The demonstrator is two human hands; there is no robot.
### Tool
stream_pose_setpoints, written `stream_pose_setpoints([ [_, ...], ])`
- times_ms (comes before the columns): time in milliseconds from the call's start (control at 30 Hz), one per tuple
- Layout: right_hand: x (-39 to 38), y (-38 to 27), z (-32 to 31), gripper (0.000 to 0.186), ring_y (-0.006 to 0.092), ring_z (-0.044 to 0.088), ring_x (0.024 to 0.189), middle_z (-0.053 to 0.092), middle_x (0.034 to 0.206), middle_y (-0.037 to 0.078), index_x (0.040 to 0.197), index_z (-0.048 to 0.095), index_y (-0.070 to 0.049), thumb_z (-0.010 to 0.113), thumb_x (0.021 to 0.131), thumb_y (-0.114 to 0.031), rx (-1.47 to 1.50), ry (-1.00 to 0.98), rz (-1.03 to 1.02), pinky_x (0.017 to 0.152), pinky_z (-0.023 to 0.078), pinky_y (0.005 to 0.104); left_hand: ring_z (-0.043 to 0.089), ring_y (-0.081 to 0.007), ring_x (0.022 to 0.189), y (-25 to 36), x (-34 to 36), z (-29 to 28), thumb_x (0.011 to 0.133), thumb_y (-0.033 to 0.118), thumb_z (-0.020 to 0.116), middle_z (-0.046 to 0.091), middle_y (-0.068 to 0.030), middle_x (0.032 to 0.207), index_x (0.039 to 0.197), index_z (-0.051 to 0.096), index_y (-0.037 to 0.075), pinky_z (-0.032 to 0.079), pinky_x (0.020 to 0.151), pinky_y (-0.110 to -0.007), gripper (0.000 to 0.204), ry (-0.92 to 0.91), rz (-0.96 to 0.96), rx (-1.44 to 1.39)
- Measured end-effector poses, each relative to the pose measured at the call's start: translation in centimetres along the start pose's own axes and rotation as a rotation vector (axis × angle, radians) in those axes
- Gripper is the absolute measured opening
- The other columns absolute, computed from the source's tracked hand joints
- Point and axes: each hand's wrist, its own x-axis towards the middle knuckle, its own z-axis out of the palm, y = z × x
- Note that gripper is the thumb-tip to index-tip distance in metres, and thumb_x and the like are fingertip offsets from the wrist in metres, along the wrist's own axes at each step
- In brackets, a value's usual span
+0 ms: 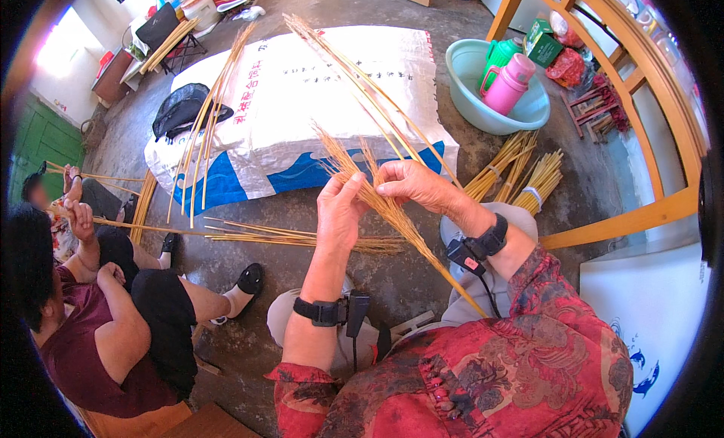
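Observation:
A dry straw-coloured stalk with a bushy seed head [388, 208] slants across my lap, its tip pointing up and left and its stem running down to the right. My left hand [341, 208] is closed around the bushy part, thumb on top. Close beside it, my right hand [418, 185] pinches strands of the same head between thumb and fingers. Beyond my hands, more stalks [354, 72] lie on a white woven sheet [302, 114] with a blue edge, and another group of stalks [204, 129] lies on its left side.
A pale green basin [460, 99] holds a pink thermos [509, 85] and a green thermos [498, 59]. Tied stalk bundles [539, 183] lie by my right knee. A dark cap [181, 110] rests on the sheet. Two people sit at left, the nearer in a maroon top [90, 347]. A wooden frame [641, 212] stands right.

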Motion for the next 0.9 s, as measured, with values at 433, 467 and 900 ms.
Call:
stream_pose_setpoints([
  [433,-0.42,-0.51,-0.18,0.013,0.0072,0.051,0.063,0.053,0.073,-0.001,0.086,0.053,-0.006,0.058,0.076,-0.014,0.025,0.008,-0.033,0.055,0.042,0.0202,0.058,-0.0161,0.080,-0.12,0.30,-0.33,0.084,0.010,0.050,0.059,-0.0066,0.090,0.095,0.054,0.003,0.049,0.069,-0.033,0.013,-0.003,0.042,0.005],
  [467,-0.44,-0.55,-0.14,0.014,0.0073,0.051,0.064,0.053,0.074,-0.001,0.086,0.053,-0.006,0.058,0.076,-0.014,0.036,0.012,-0.037,0.055,0.042,0.0203,0.058,-0.0161,0.080,-0.06,0.29,-0.23,0.084,0.010,0.050,0.059,-0.0066,0.090,0.095,0.054,0.003,0.049,0.069,-0.033,0.013,-0.003,0.042,0.005],
  [900,-0.16,-0.63,-0.20,0.014,0.0083,0.053,0.065,0.054,0.073,0.000,0.082,0.055,-0.006,0.058,0.078,-0.019,-0.007,-0.036,0.011,0.057,0.045,0.0217,0.057,-0.0138,0.079,0.15,0.14,0.03,0.081,0.005,0.051,0.058,-0.0049,0.089,0.095,0.053,0.003,0.047,0.072,-0.030,0.015,-0.032,0.033,0.027],
])
